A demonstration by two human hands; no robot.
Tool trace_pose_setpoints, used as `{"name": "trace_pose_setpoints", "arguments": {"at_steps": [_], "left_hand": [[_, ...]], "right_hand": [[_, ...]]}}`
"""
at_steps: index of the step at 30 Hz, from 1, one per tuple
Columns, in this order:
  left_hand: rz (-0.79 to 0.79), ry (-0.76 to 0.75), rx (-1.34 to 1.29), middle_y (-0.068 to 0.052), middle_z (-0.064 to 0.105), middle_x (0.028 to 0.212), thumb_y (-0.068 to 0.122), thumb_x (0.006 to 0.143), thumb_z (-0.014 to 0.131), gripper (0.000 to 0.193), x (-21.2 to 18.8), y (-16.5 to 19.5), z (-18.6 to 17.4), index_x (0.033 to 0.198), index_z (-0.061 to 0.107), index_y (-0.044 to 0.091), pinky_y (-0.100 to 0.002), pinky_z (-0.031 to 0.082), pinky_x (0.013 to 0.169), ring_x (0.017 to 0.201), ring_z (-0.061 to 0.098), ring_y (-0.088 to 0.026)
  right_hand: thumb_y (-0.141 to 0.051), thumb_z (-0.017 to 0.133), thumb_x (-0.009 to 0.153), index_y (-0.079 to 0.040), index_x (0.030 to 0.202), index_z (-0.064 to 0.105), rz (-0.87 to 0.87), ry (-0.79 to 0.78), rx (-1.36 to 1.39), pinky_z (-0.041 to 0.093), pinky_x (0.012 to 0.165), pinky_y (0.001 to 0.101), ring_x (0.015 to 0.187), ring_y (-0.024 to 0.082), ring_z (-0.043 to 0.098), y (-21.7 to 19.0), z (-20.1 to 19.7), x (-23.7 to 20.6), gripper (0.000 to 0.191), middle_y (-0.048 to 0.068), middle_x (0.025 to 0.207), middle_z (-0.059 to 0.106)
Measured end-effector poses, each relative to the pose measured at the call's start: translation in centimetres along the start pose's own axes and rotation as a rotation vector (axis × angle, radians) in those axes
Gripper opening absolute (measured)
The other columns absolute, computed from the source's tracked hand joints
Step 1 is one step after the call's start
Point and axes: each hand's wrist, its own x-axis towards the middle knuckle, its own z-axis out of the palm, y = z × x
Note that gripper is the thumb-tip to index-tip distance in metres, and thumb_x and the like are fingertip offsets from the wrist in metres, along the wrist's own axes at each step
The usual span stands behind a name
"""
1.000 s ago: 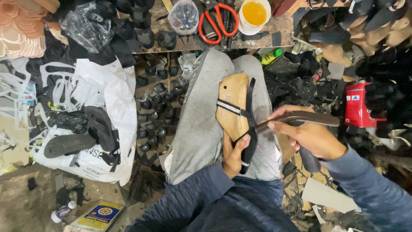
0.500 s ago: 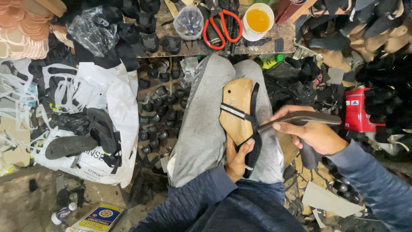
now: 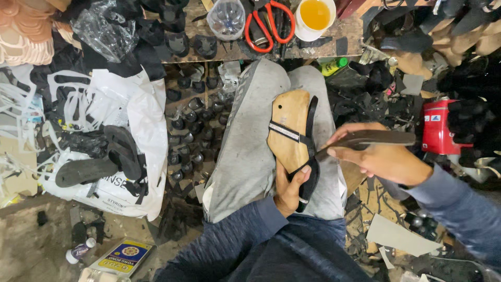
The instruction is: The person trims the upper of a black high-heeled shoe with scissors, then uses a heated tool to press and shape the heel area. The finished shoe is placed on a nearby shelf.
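Observation:
A wooden shoe last (image 3: pixel 290 125) lies on my lap, on grey trousers (image 3: pixel 250 146), with black sandal straps (image 3: pixel 310 141) and a glittery band across it. My left hand (image 3: pixel 290 192) grips the last at its near end from below. My right hand (image 3: pixel 380 156) holds a dark flat tool (image 3: pixel 365 140) whose tip touches the black strap on the last's right side.
A bench at the top carries red-handled scissors (image 3: pixel 270 21), a cup of yellow liquid (image 3: pixel 315 16) and a clear plastic bottle (image 3: pixel 225 18). A white bag (image 3: pixel 135 115) with black soles (image 3: pixel 99 162) lies left. Black heels (image 3: pixel 190 136) litter the floor. A red can (image 3: pixel 437 125) stands right.
The view has shifted slightly. My right hand with the tool has stayed at the strap, and the last has barely moved on my lap.

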Motion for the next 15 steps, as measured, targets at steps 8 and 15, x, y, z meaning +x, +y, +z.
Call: {"name": "trace_pose_setpoints", "arguments": {"at_steps": [8, 15], "left_hand": [[0.046, -0.019, -0.018, -0.004, 0.056, 0.113, 0.015, 0.098, 0.066, 0.064, 0.3, 0.8, 0.7, 0.152, 0.035, 0.003, -0.024, 0.049, 0.078, 0.09, 0.054, -0.01], [-0.041, -0.01, 0.008, -0.006, 0.06, 0.126, 0.015, 0.094, 0.063, 0.067, 0.9, 1.9, 1.1, 0.153, 0.031, 0.007, -0.025, 0.052, 0.086, 0.105, 0.06, -0.01]], "right_hand": [[-0.016, 0.074, 0.086, -0.008, 0.103, 0.075, -0.171, 0.242, 0.085, 0.04, 0.037, 0.0252, 0.043, 0.007, 0.052, 0.1, 1.9, -0.9, 0.018, 0.003, 0.066, 0.069], [-0.011, 0.071, 0.09, -0.002, 0.106, 0.072, -0.259, 0.389, 0.349, 0.042, 0.04, 0.0223, 0.045, 0.005, 0.052, 2.5, 4.3, 0.0, 0.019, 0.0, 0.074, 0.071]]}}
